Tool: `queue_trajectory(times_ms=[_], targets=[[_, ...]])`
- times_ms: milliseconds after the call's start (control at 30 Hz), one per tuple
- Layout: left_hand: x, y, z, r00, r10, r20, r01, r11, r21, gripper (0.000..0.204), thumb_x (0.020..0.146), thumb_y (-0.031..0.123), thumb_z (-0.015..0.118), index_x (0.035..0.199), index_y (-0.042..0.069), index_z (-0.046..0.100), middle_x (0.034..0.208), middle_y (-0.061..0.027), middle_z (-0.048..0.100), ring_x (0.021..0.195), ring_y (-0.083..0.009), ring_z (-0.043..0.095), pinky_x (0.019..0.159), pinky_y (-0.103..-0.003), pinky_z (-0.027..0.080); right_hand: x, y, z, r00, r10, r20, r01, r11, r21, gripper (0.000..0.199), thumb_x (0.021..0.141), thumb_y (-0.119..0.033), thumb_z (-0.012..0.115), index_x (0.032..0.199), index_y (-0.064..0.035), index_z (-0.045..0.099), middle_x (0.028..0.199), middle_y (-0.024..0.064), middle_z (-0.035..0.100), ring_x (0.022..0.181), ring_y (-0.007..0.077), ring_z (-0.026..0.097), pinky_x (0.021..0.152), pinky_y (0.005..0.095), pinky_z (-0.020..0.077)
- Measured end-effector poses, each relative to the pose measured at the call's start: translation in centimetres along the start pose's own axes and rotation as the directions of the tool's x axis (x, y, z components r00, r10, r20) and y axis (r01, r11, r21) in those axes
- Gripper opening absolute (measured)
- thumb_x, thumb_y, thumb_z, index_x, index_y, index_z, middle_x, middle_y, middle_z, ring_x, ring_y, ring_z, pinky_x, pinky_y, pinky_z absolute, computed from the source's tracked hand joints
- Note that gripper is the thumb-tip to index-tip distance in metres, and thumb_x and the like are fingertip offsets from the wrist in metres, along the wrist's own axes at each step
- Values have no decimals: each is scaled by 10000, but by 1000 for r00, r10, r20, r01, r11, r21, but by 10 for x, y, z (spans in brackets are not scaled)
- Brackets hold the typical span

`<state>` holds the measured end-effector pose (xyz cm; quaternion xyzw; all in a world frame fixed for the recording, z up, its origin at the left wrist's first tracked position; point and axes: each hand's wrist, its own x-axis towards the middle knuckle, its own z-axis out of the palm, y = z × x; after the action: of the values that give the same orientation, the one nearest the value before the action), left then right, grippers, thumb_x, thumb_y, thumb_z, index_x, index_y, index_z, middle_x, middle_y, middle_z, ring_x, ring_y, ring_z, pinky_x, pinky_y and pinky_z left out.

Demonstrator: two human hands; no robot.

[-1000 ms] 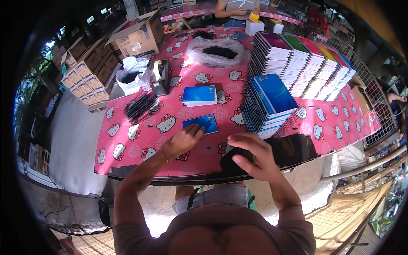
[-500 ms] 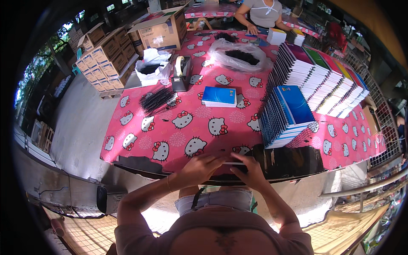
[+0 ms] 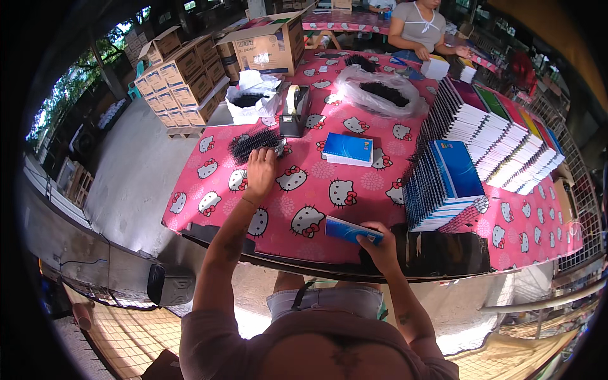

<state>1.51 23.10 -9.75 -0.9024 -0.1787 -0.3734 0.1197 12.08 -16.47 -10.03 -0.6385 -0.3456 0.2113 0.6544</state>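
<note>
My right hand grips a blue notebook at the near edge of the pink patterned tablecloth. My left hand reaches forward over the cloth, its fingers touching a pile of black spiral binding combs. A small stack of blue notebooks lies mid-table. To my right lie long rows of spiral-bound notebooks, blue covers on top.
A tape dispenser, a white bag of black combs and a clear plastic bag of combs sit farther back. Cardboard boxes are stacked at the left. Another person works at the far end.
My hands, together at the table's near edge, have parted: the left has reached out to the comb pile, the right keeps the blue notebook near the edge.
</note>
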Motion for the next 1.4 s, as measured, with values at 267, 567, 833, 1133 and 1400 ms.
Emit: queue_trajectory(times_ms=[267, 567, 833, 1133, 1400], targets=[[-12, 24, -41, 992, 29, 123, -17, 995, -97, 240, 975, 176, 570, 1184, 80, 639, 886, -140, 598, 883, -333, 619, 669, -461, 515, 7, -4, -4, 989, 114, 97, -108, 992, -65, 289, 873, -97, 745, 1146, -11, 704, 996, 38, 715, 902, 80, 631, 820, 248, 499], [-46, 151, -139, 924, -103, 369, 370, 495, -787, 266, 897, -11, 647, 1160, -17, 688, 885, -119, 667, 749, -182, 677, 653, -289, 517, 8, -4, -4, 985, 151, 77, -149, 988, -29, 276, 885, -110, 741, 1142, -16, 704, 996, 28, 710, 913, 79, 629, 810, 243, 500], [-43, 156, -127, 964, -122, 237, 262, 596, -759, 208, 859, 33, 714, 1065, 10, 698, 912, -136, 673, 798, -274, 683, 637, -346, 535, 9, -2, -6, 984, 154, 87, -149, 987, -67, 246, 904, -116, 727, 1130, -22, 705, 995, 30, 704, 917, 83, 626, 806, 242, 497], [-32, 146, -127, 920, 54, 388, 305, 525, -795, 281, 854, 46, 735, 1123, 22, 659, 896, -135, 626, 778, -240, 676, 637, -362, 529, 7, 0, -9, 986, 119, 121, -112, 992, -66, 241, 895, -91, 725, 1124, -18, 705, 987, 50, 706, 918, 107, 636, 830, 261, 492], [-6, 152, -144, 930, 251, 269, 30, 677, -736, 320, 884, 152, 731, 1174, 50, 642, 854, -131, 606, 713, -299, 648, 650, -389, 513, 3, -8, -11, 990, 81, 112, -77, 996, -37, 241, 882, -66, 728, 1116, -13, 709, 990, 56, 711, 918, 109, 638, 825, 259, 492]])
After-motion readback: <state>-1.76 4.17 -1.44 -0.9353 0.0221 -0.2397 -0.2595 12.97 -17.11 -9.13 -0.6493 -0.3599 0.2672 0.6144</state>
